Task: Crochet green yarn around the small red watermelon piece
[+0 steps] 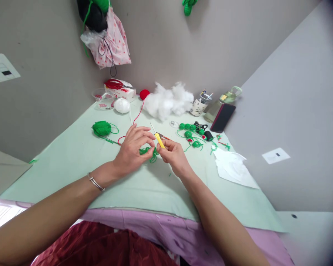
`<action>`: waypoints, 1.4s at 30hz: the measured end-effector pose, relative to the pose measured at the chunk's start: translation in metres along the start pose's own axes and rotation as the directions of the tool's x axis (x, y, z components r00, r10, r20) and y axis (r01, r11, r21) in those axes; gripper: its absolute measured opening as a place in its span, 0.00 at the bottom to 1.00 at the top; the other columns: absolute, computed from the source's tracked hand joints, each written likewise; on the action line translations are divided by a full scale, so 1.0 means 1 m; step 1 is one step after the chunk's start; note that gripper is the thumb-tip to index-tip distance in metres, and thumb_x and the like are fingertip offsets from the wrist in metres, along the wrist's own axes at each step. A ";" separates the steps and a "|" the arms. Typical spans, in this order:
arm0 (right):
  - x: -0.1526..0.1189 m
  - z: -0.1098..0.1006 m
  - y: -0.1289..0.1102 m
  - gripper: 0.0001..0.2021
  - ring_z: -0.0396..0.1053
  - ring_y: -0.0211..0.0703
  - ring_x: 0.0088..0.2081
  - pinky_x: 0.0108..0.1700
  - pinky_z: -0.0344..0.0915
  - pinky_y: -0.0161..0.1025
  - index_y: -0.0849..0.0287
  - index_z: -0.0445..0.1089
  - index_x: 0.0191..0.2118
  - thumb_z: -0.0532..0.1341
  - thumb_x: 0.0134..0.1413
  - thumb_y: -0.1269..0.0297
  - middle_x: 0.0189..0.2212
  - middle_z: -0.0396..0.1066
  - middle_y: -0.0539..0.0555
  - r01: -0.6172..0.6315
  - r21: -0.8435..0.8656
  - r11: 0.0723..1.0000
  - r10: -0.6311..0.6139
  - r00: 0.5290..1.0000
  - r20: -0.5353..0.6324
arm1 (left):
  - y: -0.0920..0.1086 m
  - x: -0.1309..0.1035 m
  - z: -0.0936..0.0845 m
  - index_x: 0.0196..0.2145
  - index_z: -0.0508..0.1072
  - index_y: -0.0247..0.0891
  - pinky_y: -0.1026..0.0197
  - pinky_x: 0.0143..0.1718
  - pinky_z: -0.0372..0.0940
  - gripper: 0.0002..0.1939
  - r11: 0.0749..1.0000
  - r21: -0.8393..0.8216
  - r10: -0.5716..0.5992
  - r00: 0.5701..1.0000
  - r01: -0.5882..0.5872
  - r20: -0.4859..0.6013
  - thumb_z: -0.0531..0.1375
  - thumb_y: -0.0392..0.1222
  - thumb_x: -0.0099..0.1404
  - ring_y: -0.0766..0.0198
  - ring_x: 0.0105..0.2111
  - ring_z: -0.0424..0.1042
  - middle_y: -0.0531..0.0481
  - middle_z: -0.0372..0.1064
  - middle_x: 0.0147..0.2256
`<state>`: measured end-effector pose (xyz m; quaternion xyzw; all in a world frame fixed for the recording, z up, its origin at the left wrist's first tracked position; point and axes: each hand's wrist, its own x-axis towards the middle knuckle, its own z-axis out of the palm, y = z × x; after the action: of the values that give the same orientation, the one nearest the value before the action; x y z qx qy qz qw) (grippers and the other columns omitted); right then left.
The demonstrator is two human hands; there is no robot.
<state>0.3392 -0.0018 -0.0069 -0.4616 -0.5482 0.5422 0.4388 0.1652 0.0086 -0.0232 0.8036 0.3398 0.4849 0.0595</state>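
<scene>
My right hand (173,155) is closed round the yellow handle of a crochet hook (158,139), whose thin metal tip points up and to the left. Beside it, my left hand (135,147) has its thumb and forefinger pinched together, with the other fingers loosely bent. Curly loops of green yarn (152,157) show below and behind that pinch; the exact spot held is hidden by the fingers. A ball of green yarn (102,128) lies on the table left of my hands. A red strand (122,139) runs behind my left hand.
Behind my hands lie white stuffing (168,101), a white yarn ball (122,106), a red yarn ball (144,94) and red scissors (116,84) on a box. To the right are small green crocheted balls (188,134), a phone (223,117), a bottle (219,107), a pen cup (199,106) and white paper (233,168).
</scene>
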 end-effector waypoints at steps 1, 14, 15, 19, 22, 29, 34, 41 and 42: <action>0.000 0.000 0.000 0.10 0.45 0.30 0.19 0.23 0.41 0.35 0.58 0.66 0.26 0.66 0.44 0.59 0.16 0.54 0.41 -0.002 0.002 1.000 0.002 1.000 -0.001 | 0.000 0.000 0.000 0.32 0.71 0.42 0.37 0.64 0.55 0.05 1.000 -0.016 -0.026 1.000 0.026 -0.005 0.60 0.33 0.64 0.53 0.54 0.70 0.49 0.77 0.41; -0.002 0.001 0.000 0.14 0.47 0.30 0.21 0.23 0.43 0.34 0.60 0.68 0.28 0.68 0.46 0.53 0.20 0.59 0.43 0.026 -0.042 0.999 -0.026 1.000 -0.007 | -0.003 -0.003 0.003 0.33 0.72 0.43 0.37 0.65 0.52 0.05 0.996 -0.059 -0.059 0.998 0.060 0.020 0.61 0.33 0.63 0.53 0.54 0.70 0.48 0.76 0.43; -0.002 0.001 0.001 0.14 0.47 0.30 0.21 0.23 0.43 0.34 0.60 0.68 0.28 0.67 0.46 0.55 0.20 0.58 0.43 0.023 -0.038 0.999 -0.023 1.000 -0.007 | -0.003 -0.002 0.003 0.33 0.72 0.43 0.37 0.65 0.52 0.05 0.997 -0.055 -0.059 0.998 0.060 0.016 0.61 0.33 0.63 0.53 0.54 0.70 0.48 0.76 0.43; 0.000 -0.002 0.001 0.10 0.44 0.29 0.19 0.23 0.41 0.34 0.59 0.67 0.28 0.66 0.46 0.58 0.18 0.54 0.41 0.002 -0.014 1.000 -0.002 1.000 -0.006 | -0.004 -0.001 0.000 0.35 0.72 0.43 0.37 0.64 0.53 0.03 0.998 -0.026 -0.061 0.998 0.061 -0.009 0.61 0.35 0.65 0.52 0.55 0.70 0.47 0.76 0.42; 0.000 -0.004 0.001 0.10 0.43 0.29 0.18 0.22 0.39 0.34 0.58 0.66 0.27 0.65 0.46 0.59 0.16 0.52 0.40 -0.016 0.005 1.000 0.016 1.000 -0.013 | -0.005 -0.001 -0.002 0.37 0.73 0.43 0.38 0.64 0.54 0.02 0.998 -0.018 -0.056 0.998 0.056 -0.020 0.62 0.38 0.66 0.52 0.55 0.70 0.48 0.76 0.42; 0.000 -0.003 0.000 0.11 0.43 0.28 0.18 0.22 0.39 0.34 0.59 0.67 0.28 0.66 0.46 0.57 0.16 0.52 0.40 -0.019 0.024 1.000 0.019 1.000 0.008 | -0.004 -0.003 0.000 0.37 0.74 0.43 0.37 0.65 0.51 0.04 0.999 0.025 0.024 1.000 -0.025 0.007 0.61 0.35 0.67 0.52 0.55 0.69 0.48 0.76 0.43; 0.001 -0.001 0.002 0.12 0.43 0.28 0.18 0.22 0.39 0.34 0.59 0.66 0.26 0.66 0.44 0.57 0.16 0.52 0.40 -0.021 0.031 0.999 0.020 1.000 0.015 | -0.001 -0.002 -0.001 0.36 0.73 0.42 0.37 0.66 0.49 0.06 0.994 0.089 0.058 0.997 -0.063 0.058 0.58 0.33 0.68 0.52 0.56 0.68 0.48 0.76 0.43; 0.003 -0.003 0.006 0.09 0.42 0.28 0.16 0.20 0.38 0.33 0.58 0.65 0.26 0.65 0.44 0.61 0.14 0.51 0.39 -0.046 0.059 0.997 0.045 0.999 0.015 | -0.001 -0.001 -0.001 0.34 0.68 0.42 0.41 0.63 0.55 0.06 0.994 -0.081 -0.067 0.998 0.067 0.010 0.57 0.32 0.65 0.53 0.55 0.69 0.49 0.75 0.41; 0.004 -0.003 0.006 0.09 0.42 0.28 0.16 0.20 0.39 0.33 0.58 0.65 0.25 0.65 0.44 0.61 0.14 0.51 0.39 -0.047 0.063 0.997 0.047 0.999 0.012 | -0.002 -0.001 -0.002 0.34 0.68 0.42 0.42 0.62 0.57 0.05 0.991 -0.096 -0.090 0.996 0.089 0.001 0.58 0.32 0.65 0.53 0.54 0.69 0.49 0.75 0.41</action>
<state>0.3417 0.0023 -0.0134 -0.4572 -0.5221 0.5719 0.4374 0.1627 0.0092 -0.0237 0.7831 0.3518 0.4988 0.1192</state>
